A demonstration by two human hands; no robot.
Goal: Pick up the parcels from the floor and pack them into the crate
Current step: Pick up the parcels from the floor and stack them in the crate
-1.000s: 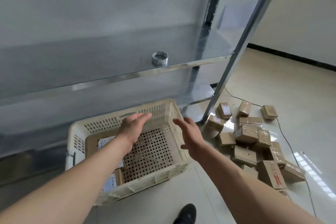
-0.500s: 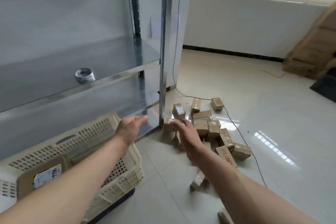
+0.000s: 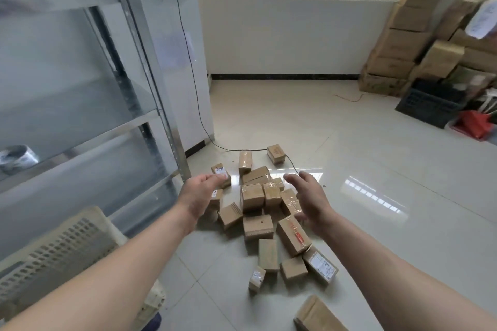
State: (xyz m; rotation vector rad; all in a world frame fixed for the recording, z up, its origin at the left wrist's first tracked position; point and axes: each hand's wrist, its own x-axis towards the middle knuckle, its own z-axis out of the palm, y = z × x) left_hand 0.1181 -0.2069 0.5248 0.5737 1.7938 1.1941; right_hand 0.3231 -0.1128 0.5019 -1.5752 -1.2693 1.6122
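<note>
Several small brown cardboard parcels (image 3: 252,196) lie in a loose pile on the tiled floor ahead of me. My left hand (image 3: 200,192) hovers over the pile's left side, fingers relaxed and holding nothing. My right hand (image 3: 309,197) hovers over the pile's right side, palm turned inward, fingers straight and empty. The cream perforated crate (image 3: 61,252) stands at the lower left, partly hidden behind my left forearm. One more parcel (image 3: 317,314) lies at the bottom edge.
A metal shelf rack (image 3: 161,105) stands to the left with a tape roll (image 3: 17,157) on it. A black cable (image 3: 290,162) runs across the floor past the pile. Stacked cartons (image 3: 403,43) and a dark crate (image 3: 430,105) fill the far right corner.
The view has swung right from the crate to the parcel pile. Both hands left the crate and now reach out over the parcels, still empty.
</note>
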